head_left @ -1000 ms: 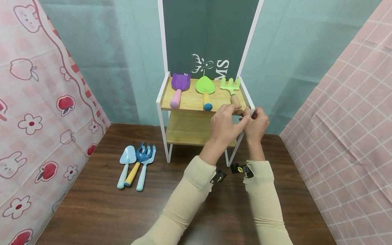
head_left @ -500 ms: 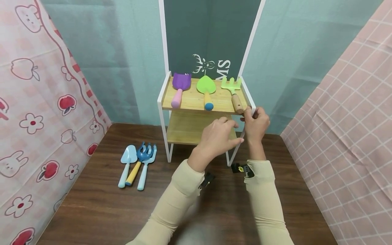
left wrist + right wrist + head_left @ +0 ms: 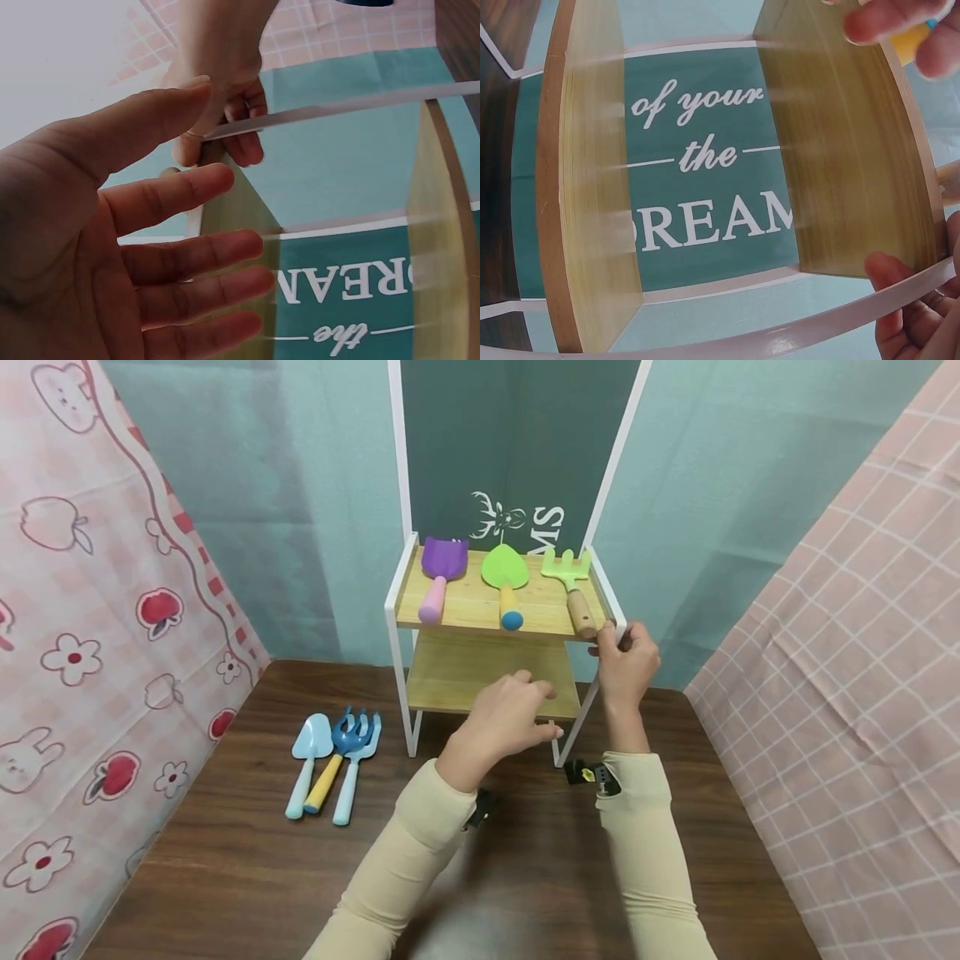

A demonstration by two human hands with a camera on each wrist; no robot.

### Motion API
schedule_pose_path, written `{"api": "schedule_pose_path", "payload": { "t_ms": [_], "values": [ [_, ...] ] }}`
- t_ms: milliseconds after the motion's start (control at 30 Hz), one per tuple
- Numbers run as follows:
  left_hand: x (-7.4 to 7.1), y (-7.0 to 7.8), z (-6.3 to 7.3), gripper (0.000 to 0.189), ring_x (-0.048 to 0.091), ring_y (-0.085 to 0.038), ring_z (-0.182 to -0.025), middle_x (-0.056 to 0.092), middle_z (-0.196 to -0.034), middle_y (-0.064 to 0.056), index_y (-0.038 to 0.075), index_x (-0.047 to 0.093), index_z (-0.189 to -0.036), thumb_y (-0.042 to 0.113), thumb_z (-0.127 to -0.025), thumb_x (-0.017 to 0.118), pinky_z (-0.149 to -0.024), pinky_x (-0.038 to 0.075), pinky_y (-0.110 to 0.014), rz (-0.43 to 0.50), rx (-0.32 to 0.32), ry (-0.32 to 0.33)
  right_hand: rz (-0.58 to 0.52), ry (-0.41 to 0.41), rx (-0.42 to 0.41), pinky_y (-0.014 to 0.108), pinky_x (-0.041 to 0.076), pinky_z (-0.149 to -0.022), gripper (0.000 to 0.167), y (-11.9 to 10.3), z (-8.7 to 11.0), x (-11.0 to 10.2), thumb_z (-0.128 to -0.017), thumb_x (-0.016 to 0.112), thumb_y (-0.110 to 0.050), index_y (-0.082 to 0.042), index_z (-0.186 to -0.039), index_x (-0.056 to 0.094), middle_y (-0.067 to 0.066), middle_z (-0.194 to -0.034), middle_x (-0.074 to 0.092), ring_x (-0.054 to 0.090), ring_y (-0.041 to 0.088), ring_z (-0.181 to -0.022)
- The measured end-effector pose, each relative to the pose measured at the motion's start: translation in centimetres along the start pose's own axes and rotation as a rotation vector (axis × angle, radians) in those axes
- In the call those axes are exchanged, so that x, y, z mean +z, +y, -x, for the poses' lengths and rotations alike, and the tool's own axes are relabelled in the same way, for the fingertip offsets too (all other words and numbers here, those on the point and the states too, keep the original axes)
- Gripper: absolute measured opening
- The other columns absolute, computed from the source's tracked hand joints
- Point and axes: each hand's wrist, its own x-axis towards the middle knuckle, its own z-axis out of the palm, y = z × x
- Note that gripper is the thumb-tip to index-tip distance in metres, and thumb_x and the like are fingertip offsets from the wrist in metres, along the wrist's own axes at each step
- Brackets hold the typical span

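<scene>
A small two-tier shelf rack (image 3: 480, 602) with white metal sides and wooden boards stands at the back of the table. My right hand (image 3: 628, 668) grips its front right corner, thumb by the upper board and fingers (image 3: 900, 322) around the white side rail. Beside that thumb is the wooden handle of a light green hand rake (image 3: 567, 571). My left hand (image 3: 510, 714) hovers before the lower board, its fingers (image 3: 202, 255) spread and nothing in them. Also on the upper board lie a purple shovel (image 3: 444, 560) with a pink handle and a green leaf-shaped trowel (image 3: 504, 567).
Left on the dark wooden table (image 3: 225, 860) lie a light blue trowel (image 3: 312, 739), a dark blue rake (image 3: 347, 735) with a yellow handle and a light blue fork (image 3: 348, 789). Behind the rack is a dark green panel (image 3: 517, 435). Patterned cloths hang at both sides.
My left hand has come away from the hand rake's handle and the rack's corner, moving left and down to the lower board. The right hand stays on the corner.
</scene>
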Motion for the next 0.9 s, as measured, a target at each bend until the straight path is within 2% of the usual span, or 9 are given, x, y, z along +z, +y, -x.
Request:
{"api": "schedule_pose_path", "payload": {
  "t_ms": [100,267,333,467,600,700,900],
  "values": [
    [0.4,-0.4,0.4,0.049,0.056,-0.02,-0.095,0.058,-0.109,-0.005,0.016,0.063,-0.12,0.043,-0.079,0.071,-0.071,0.049,-0.033,0.011,-0.003,-0.003,-0.003,0.004,0.009,0.013,0.04,-0.044,0.017,0.0,0.0,0.0,-0.084,0.057,-0.015,0.0,-0.076,0.059,0.014,-0.066,0.066,0.057,0.002,-0.047],
    [1.0,-1.2,1.1,0.05,0.057,-0.02,-0.094,0.058,-0.108,-0.006,0.014,0.063,-0.119,0.042,-0.079,0.072,-0.07,0.05,-0.033,0.035,-0.019,-0.001,-0.021,-0.013,0.018,0.013,0.042,-0.048,0.016,0.0,-0.1,0.0,-0.084,0.055,-0.014,0.001,-0.084,0.062,0.013,-0.066,0.066,0.063,0.019,-0.052],
    [1.1,-1.4,1.3,0.051,0.057,-0.02,-0.095,0.057,-0.108,-0.005,0.014,0.063,-0.119,0.042,-0.079,0.072,-0.07,0.05,-0.033,0.046,-0.027,-0.002,-0.025,-0.021,0.023,0.014,0.043,-0.048,0.017,-0.1,-0.1,-0.1,-0.084,0.055,-0.014,0.001,-0.086,0.062,0.013,-0.067,0.066,0.063,0.021,-0.054],
    [1.4,-2.1,1.8,0.052,0.057,-0.02,-0.096,0.058,-0.111,-0.005,0.013,0.062,-0.121,0.042,-0.079,0.072,-0.072,0.05,-0.034,0.065,-0.041,0.005,-0.011,-0.027,0.031,0.015,0.042,-0.049,0.017,-0.3,-0.2,-0.3,-0.083,0.056,-0.015,0.0,-0.086,0.061,0.012,-0.067,0.066,0.063,0.016,-0.054],
    [1.7,-2.8,2.3,0.051,0.058,-0.02,-0.095,0.058,-0.111,-0.005,0.013,0.062,-0.12,0.042,-0.079,0.072,-0.072,0.05,-0.035,0.075,-0.065,0.006,0.049,-0.027,0.031,0.018,0.038,-0.053,0.018,-0.5,-0.3,-0.5,-0.082,0.057,-0.017,0.001,-0.085,0.061,0.011,-0.069,0.065,0.055,0.008,-0.056],
    [2.1,-3.4,2.8,0.051,0.058,-0.021,-0.095,0.058,-0.111,-0.005,0.012,0.062,-0.12,0.042,-0.079,0.072,-0.072,0.05,-0.036,0.089,-0.094,0.0,0.078,-0.027,0.029,0.021,0.036,-0.054,0.018,-0.6,-0.3,-0.6,-0.082,0.058,-0.018,0.001,-0.082,0.06,0.009,-0.07,0.06,0.049,0.01,-0.06],
    [2.9,-4.7,3.5,0.052,0.059,-0.022,-0.095,0.058,-0.111,-0.006,0.012,0.061,-0.121,0.042,-0.079,0.072,-0.074,0.049,-0.037,0.102,-0.14,0.016,0.067,-0.024,-0.005,0.023,0.034,-0.056,0.017,-0.6,-0.4,-0.6,-0.08,0.06,-0.014,0.001,-0.076,0.056,0.005,-0.069,0.051,0.046,0.014,-0.063]
  ]
}}
